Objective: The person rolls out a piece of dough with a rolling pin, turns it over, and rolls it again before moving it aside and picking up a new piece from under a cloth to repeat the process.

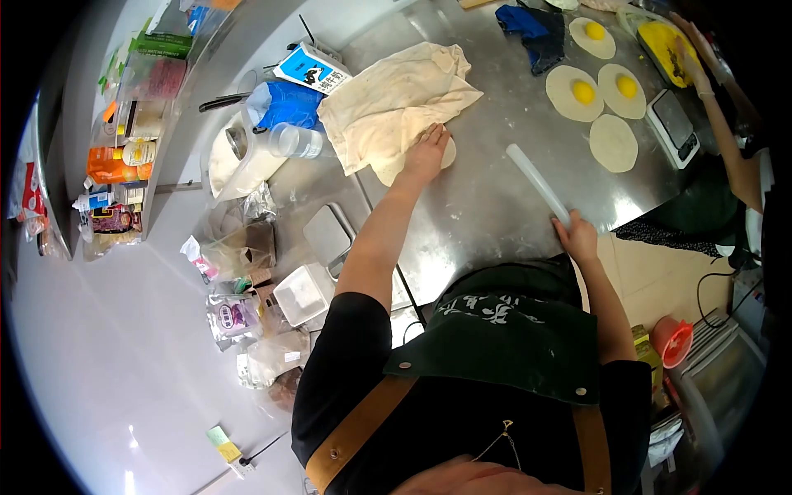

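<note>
My left hand lies on a flat dough round at the near edge of a cream cloth, its fingers stretched out toward the cloth. The cloth covers part of that round; what else lies beneath it is hidden. Closed around the near end of a pale, translucent rolling pin is my right hand, close to the front edge of the steel table. The pin points away from me, to the left.
Dough rounds with yellow filling balls and a plain round lie at right, near a scale. A co-worker's hand reaches to a tray of yellow filling. Left stand a milk carton and a flour bin.
</note>
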Tool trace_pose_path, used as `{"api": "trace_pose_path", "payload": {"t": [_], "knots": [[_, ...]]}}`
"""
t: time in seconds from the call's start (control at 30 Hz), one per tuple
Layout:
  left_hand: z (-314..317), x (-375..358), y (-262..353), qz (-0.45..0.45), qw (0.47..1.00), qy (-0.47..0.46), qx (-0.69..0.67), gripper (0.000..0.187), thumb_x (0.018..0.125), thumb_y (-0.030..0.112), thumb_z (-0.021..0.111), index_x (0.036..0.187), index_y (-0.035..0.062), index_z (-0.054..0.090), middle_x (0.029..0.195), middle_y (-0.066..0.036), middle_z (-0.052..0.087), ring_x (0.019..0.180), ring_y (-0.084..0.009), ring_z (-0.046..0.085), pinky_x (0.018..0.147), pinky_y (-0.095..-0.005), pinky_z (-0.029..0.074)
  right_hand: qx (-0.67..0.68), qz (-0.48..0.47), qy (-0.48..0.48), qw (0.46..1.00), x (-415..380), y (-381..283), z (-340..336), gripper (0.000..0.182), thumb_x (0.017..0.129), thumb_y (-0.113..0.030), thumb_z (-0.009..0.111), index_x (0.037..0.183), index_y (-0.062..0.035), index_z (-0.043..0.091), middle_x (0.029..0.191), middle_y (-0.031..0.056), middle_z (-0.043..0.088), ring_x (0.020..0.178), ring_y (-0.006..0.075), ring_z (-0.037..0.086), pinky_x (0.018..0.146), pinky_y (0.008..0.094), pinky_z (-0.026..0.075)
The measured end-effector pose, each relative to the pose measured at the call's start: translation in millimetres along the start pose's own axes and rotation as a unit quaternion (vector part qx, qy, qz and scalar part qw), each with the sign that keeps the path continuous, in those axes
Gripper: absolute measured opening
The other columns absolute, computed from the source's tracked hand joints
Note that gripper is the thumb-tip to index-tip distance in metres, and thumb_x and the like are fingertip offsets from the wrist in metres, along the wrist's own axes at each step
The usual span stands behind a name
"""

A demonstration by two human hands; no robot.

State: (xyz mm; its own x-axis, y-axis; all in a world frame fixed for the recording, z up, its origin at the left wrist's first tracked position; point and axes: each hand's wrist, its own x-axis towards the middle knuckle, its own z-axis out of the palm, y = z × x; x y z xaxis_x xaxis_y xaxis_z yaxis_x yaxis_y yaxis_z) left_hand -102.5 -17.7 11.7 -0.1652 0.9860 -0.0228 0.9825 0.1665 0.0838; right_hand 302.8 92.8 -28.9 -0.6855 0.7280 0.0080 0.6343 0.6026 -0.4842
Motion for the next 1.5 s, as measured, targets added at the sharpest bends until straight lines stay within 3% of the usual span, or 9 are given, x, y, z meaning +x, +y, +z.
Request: {"api": "trace_pose_path", "payload": {"t": [0.43, 0.53, 0.63, 0.73, 0.87, 0.97, 1.1, 1.3, 1.5], "knots": [[-26, -4, 3, 0.035, 0.996, 0.086, 0.011, 0.015, 0.07, 0.0, 0.065, 0.084, 0.0049, 0.064, 0.1, -0.012, 0.06, 0.101, -0.0292, 0.058, 0.088, -0.0434, 0.049, 0.01, -0.016, 0.005, 1.0, 1, 4, 3, 0.044, 0.085, -0.04, 0.069, 0.101, -0.0014, 0.057, 0.065, 0.0207, 0.063, 0.059, 0.0391, 0.063, 0.054, 0.0486, 0.05], [-45, -12, 6, 0.074, 0.997, -0.018, -0.01, 0.014, 0.073, 0.003, 0.066, 0.086, 0.005, 0.064, 0.095, -0.014, 0.063, 0.095, -0.0317, 0.062, 0.089, -0.0419, 0.049, 0.013, -0.013, 0.009, 1.0, 2, 6, 4, 0.044, 0.084, -0.041, 0.07, 0.1, -0.0014, 0.057, 0.064, 0.0204, 0.063, 0.058, 0.0389, 0.063, 0.054, 0.0484, 0.05], [-66, -11, 31, -0.017, 0.986, -0.082, -0.147, 0.022, 0.077, 0.004, 0.067, 0.1, 0.0045, 0.066, 0.097, -0.017, 0.066, 0.094, -0.0346, 0.064, 0.094, -0.0403, 0.048, 0.013, -0.011, 0.001, 1.0, 1, 4, 2, 0.044, 0.084, -0.041, 0.07, 0.099, -0.0014, 0.057, 0.065, 0.0203, 0.063, 0.059, 0.0389, 0.063, 0.054, 0.0481, 0.051], [-76, 3, 50, -0.101, 0.931, -0.012, -0.351, 0.04, 0.08, 0.006, 0.068, 0.119, 0.005, 0.06, 0.113, -0.02, 0.064, 0.107, -0.037, 0.06, 0.101, -0.0401, 0.044, 0.014, -0.002, -0.002, 1.0, 1, -2, -3, 0.044, 0.084, -0.041, 0.069, 0.099, -0.0011, 0.057, 0.066, 0.0203, 0.063, 0.06, 0.039, 0.064, 0.055, 0.048, 0.051], [-33, 15, -1, -0.098, 0.958, 0.167, -0.212, 0.055, 0.08, 0.004, 0.066, 0.132, 0.0021, 0.049, 0.131, -0.023, 0.052, 0.123, -0.039, 0.048, 0.105, -0.0427, 0.039, 0.008, 0.012, 0.004, 1.0, 2, 1, 0, 0.045, 0.085, -0.04, 0.069, 0.102, -0.0004, 0.058, 0.067, 0.0206, 0.064, 0.061, 0.0391, 0.064, 0.056, 0.0483, 0.051], [-2, 0, -75, -0.217, 0.932, 0.25, -0.146, 0.04, 0.081, 0.005, 0.062, 0.12, 0.0011, 0.059, 0.122, -0.023, 0.059, 0.114, -0.04, 0.055, 0.099, -0.0442, 0.044, 0.014, 0.033, -0.021, 0.999, 3, -5, -6, 0.046, 0.085, -0.04, 0.069, 0.105, 0.0003, 0.058, 0.067, 0.021, 0.064, 0.061, 0.0392, 0.064, 0.058, 0.0483, 0.051], [7, -38, -136, -0.335, 0.929, 0.132, -0.081, 0.044, 0.083, 0.01, 0.062, 0.126, 0.0058, 0.052, 0.124, -0.02, 0.058, 0.115, -0.0368, 0.056, 0.095, -0.0445, 0.047, 0.019, 0.029, -0.022, 0.999, 4, -5, -7, 0.046, 0.085, -0.04, 0.069, 0.105, 0.0002, 0.058, 0.067, 0.0214, 0.064, 0.061, 0.0391, 0.064, 0.058, 0.0482, 0.051], [-7, -37, -143, -0.348, 0.934, 0.074, -0.03, 0.052, 0.082, 0.017, 0.066, 0.13, 0.0098, 0.048, 0.123, -0.017, 0.06, 0.112, -0.0333, 0.059, 0.091, -0.0424, 0.051, 0.004, 0.031, -0.028, 0.999, 3, -4, -6, 0.044, 0.085, -0.039, 0.069, 0.104, -0.0004, 0.059, 0.068, 0.0217, 0.064, 0.062, 0.0401, 0.064, 0.057, 0.0489, 0.051], [-21, -46, -134, -0.388, 0.919, -0.016, -0.065, 0.025, 0.082, 0.018, 0.067, 0.105, 0.0088, 0.061, 0.103, -0.015, 0.063, 0.093, -0.035, 0.064, 0.08, -0.0446, 0.053, -0.01, 0.022, -0.032, 0.999, 7, -2, -4, 0.043, 0.086, -0.04, 0.068, 0.102, -0.0004, 0.059, 0.068, 0.0229, 0.064, 0.063, 0.0419, 0.064, 0.057, 0.0505, 0.051]]}}
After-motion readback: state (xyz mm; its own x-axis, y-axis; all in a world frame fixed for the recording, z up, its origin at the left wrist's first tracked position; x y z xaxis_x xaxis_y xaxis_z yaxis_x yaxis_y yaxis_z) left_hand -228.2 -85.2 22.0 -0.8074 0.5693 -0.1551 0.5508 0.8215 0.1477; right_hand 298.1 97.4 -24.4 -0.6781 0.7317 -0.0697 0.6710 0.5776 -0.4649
